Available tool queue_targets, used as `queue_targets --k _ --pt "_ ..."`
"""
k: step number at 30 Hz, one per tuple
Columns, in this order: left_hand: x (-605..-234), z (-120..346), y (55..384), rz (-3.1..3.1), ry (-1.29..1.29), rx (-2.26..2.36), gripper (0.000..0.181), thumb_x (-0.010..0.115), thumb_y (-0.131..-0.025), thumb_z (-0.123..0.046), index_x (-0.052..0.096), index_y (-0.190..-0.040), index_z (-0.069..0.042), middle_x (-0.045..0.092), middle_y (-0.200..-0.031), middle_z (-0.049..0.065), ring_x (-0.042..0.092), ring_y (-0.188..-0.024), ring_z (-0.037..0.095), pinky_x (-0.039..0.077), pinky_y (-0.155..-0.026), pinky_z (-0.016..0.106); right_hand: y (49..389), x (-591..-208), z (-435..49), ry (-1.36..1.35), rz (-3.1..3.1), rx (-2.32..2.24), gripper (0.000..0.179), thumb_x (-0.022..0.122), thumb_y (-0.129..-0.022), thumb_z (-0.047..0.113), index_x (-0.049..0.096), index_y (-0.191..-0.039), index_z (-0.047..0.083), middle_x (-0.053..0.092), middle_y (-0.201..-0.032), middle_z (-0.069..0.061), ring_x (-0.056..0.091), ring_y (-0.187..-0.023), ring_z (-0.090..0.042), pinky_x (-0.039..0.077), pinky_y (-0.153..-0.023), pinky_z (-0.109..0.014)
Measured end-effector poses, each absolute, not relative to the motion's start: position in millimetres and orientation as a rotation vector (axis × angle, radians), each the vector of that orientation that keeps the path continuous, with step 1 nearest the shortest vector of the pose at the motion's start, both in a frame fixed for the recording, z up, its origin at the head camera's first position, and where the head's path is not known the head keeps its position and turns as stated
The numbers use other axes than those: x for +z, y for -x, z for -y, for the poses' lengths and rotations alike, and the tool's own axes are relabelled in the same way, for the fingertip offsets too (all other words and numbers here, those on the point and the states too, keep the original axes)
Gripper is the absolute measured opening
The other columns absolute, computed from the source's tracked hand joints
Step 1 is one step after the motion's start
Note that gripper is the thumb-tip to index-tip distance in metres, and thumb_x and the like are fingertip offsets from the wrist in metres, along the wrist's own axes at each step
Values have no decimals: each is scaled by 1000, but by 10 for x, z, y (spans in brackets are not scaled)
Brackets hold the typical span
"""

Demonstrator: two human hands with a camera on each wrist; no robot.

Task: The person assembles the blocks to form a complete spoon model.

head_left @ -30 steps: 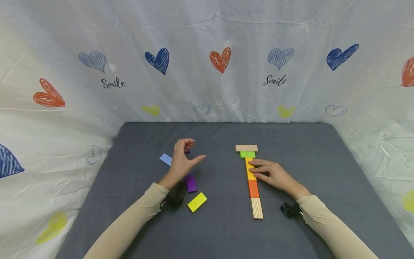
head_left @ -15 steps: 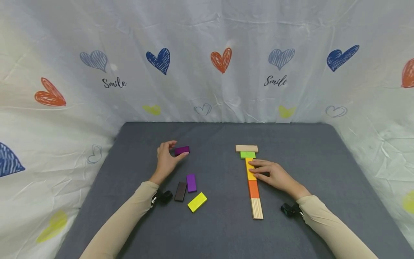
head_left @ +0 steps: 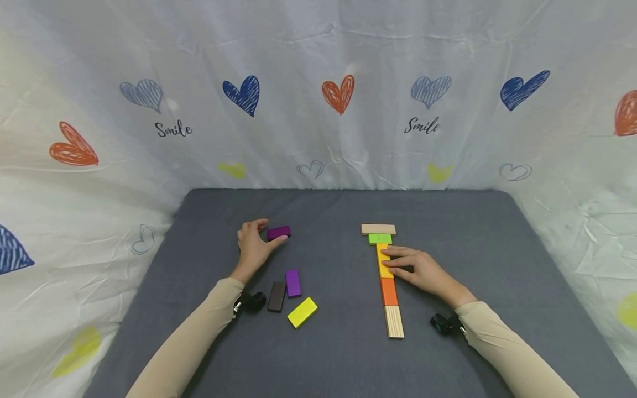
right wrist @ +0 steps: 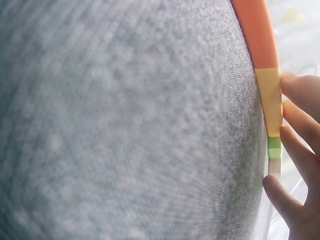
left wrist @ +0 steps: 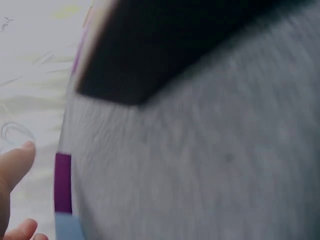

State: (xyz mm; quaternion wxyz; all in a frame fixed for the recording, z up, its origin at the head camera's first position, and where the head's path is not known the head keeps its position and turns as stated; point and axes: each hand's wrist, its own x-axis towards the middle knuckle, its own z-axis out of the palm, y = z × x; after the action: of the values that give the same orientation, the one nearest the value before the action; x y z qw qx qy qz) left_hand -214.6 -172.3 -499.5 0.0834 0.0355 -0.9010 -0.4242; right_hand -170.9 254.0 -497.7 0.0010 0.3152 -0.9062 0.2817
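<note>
In the head view my left hand (head_left: pixel 252 249) reaches to the far left with thumb and index finger spread apart. A dark purple block (head_left: pixel 278 232) lies just beyond that gap. A light blue block (left wrist: pixel 69 227) shows beside the purple one in the left wrist view; the hand hides it from the head view. My right hand (head_left: pixel 423 272) rests its fingertips on a yellow-orange block (head_left: pixel 383 265). That block stands in a line with an orange block (head_left: pixel 389 291), a plain striped wood block (head_left: pixel 394 321), a green piece (head_left: pixel 380 239) and a crosswise wood block (head_left: pixel 378 229).
A dark brown block (head_left: pixel 276 296), a violet block (head_left: pixel 293 283) and a bright yellow block (head_left: pixel 302 313) lie loose left of centre on the grey cloth-covered table (head_left: pixel 338 354). A white curtain (head_left: pixel 308 55) printed with hearts stands behind.
My left hand has moved left, uncovering the dark purple and brown blocks and covering the light blue one. In the last half second it barely shifts. The right hand stays put.
</note>
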Motion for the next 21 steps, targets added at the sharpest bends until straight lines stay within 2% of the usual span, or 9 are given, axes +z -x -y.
queue_targets --k 7,14,21 --pt "-5014 1984 2026 2771 -188 -1227 79 83 -80 -34 45 -142 -2 42 -137 23 30 -127 38 24 -111 57 1714 -4990 -2533 -991 2841 897 30 73 -90 19 74 -120 21 62 -140 1 53 -136 -27 45 -107 -49" --pt "-5066 2096 1930 2824 -195 -1140 83 87 -74 -33 47 -138 1 44 -132 25 32 -120 39 22 -107 59 1720 -4985 -2542 -991 2848 897 30 73 -90 21 73 -120 22 61 -141 2 52 -136 -27 44 -108 -50" --pt "-5083 2119 1906 2874 -175 -1099 81 87 -75 -30 47 -139 0 42 -135 26 32 -117 40 23 -105 60 1718 -4984 -2536 -992 2846 904 30 72 -91 21 73 -120 22 61 -141 1 52 -136 -27 44 -108 -50"
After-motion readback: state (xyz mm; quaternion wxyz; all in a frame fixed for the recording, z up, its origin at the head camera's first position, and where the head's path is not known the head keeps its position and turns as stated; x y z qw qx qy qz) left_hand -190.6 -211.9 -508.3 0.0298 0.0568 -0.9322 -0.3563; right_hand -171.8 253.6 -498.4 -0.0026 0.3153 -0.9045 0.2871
